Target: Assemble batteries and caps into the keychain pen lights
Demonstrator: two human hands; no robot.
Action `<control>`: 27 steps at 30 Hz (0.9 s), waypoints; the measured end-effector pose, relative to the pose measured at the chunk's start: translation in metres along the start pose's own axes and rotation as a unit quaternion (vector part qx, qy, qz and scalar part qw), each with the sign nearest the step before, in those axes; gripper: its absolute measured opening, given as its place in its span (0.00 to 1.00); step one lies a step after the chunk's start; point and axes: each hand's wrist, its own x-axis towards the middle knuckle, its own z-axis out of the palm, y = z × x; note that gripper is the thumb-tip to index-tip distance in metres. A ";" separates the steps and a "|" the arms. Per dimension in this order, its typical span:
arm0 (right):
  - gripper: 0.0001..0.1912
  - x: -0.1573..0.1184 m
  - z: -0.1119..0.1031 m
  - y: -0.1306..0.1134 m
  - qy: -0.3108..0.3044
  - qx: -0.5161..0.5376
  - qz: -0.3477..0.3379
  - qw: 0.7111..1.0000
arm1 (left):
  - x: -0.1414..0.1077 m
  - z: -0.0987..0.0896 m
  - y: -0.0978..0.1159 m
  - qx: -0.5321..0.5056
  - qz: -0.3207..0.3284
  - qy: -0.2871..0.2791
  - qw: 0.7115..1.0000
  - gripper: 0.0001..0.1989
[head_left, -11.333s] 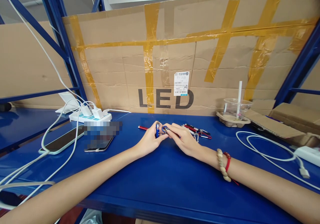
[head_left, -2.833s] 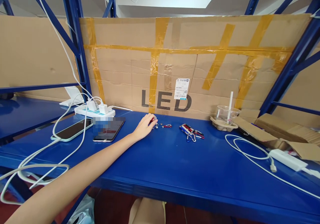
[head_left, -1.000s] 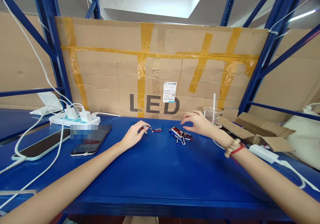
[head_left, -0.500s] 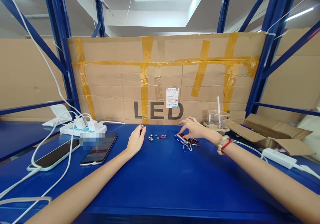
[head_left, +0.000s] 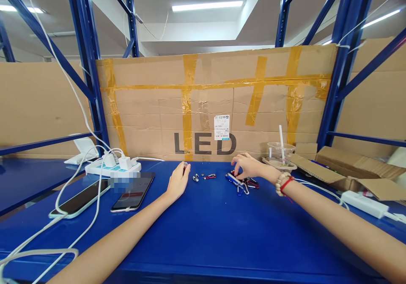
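My left hand [head_left: 178, 182] rests on the blue tabletop, fingers closed round a small silvery piece [head_left: 185, 164] that shows only at the fingertips. Just right of it lie several small shiny round metal pieces [head_left: 196, 177], and beside those a short red piece with a metal clip [head_left: 209, 176]. My right hand [head_left: 247, 166] bends down over a small pile of blue, red and black carabiner keychains [head_left: 242, 184]. Its thumb and fingers are drawn together at the pile's left end, on a piece they mostly cover. A beaded bracelet and red cord circle that wrist.
Two phones [head_left: 133, 195] and a white power strip [head_left: 112, 170] with looping cables are at left. A clear cup with a straw [head_left: 281, 152], an opened cardboard box [head_left: 352, 167] and a white adapter [head_left: 364, 204] stand at right. Taped cardboard [head_left: 142, 110] closes the back.
The whole view has shifted slightly, so everything sits a little further right and lower. My right fingers have settled lower and closer together on the pile; my left hand stays closed beside the small pieces.
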 end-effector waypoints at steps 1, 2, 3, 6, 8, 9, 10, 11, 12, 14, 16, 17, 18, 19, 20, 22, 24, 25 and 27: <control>0.05 0.001 -0.002 -0.002 0.022 -0.002 0.003 1.000 | 0.000 0.000 0.000 0.002 0.000 -0.001 1.000 0.16; 0.06 0.001 -0.005 -0.005 0.047 -0.001 0.007 0.999 | 0.000 0.000 0.001 0.005 0.002 -0.002 1.000 0.16; 0.07 0.002 -0.007 -0.010 0.071 0.004 0.012 0.997 | 0.000 0.000 0.001 0.010 0.006 -0.003 1.000 0.16; 0.07 0.007 -0.006 -0.031 0.085 0.065 -0.018 0.994 | 0.000 0.001 0.001 0.034 0.028 -0.007 0.999 0.16; 0.07 0.012 0.000 -0.047 0.069 0.101 -0.047 0.991 | 0.000 0.001 0.002 0.048 0.044 -0.014 0.998 0.15; 0.06 0.015 0.004 -0.054 0.063 0.117 -0.055 0.990 | 0.000 0.002 0.002 0.053 0.051 -0.018 0.997 0.15; 0.06 0.017 0.008 -0.060 0.063 0.129 -0.058 0.988 | -0.001 0.002 0.002 0.055 0.057 -0.022 0.997 0.15; 0.06 0.020 0.013 -0.064 0.068 0.134 -0.061 0.987 | -0.001 0.002 0.003 0.056 0.062 -0.027 0.996 0.15; 0.06 0.023 0.017 -0.067 0.078 0.132 -0.063 0.986 | -0.001 0.002 0.003 0.057 0.065 -0.031 0.996 0.15; 0.05 0.026 0.023 -0.070 0.106 0.112 -0.075 0.985 | -0.001 0.002 0.004 0.059 0.070 -0.038 0.995 0.14; 0.05 0.026 0.026 -0.071 0.129 0.071 -0.101 0.984 | -0.001 0.002 0.004 0.063 0.074 -0.041 0.994 0.14; 0.05 0.026 0.026 -0.072 0.133 0.049 -0.118 0.983 | -0.001 0.002 0.004 0.064 0.077 -0.042 0.994 0.14; 0.06 0.024 0.025 -0.072 0.135 0.030 -0.133 0.981 | -0.001 0.002 0.004 0.066 0.079 -0.043 0.994 0.14; 0.07 0.023 0.024 -0.072 0.133 0.018 -0.146 0.980 | -0.001 0.002 0.003 0.066 0.080 -0.043 0.994 0.14; 0.07 0.021 0.023 -0.071 0.132 0.016 -0.151 0.980 | -0.001 0.003 0.003 0.067 0.079 -0.044 0.994 0.14; 0.07 0.019 0.020 -0.070 0.137 0.037 -0.134 0.981 | -0.001 0.003 0.002 0.065 0.074 -0.044 0.994 0.14; 0.08 0.019 0.018 -0.068 0.150 0.062 -0.091 0.983 | 0.000 0.003 0.002 0.061 0.067 -0.044 0.995 0.14; 0.09 0.020 0.018 -0.067 0.153 0.071 -0.067 0.983 | 0.000 0.003 0.001 0.058 0.065 -0.045 0.995 0.14; 0.10 0.024 0.019 -0.066 0.144 0.082 -0.027 0.986 | 0.000 0.003 0.001 0.053 0.061 -0.046 0.996 0.14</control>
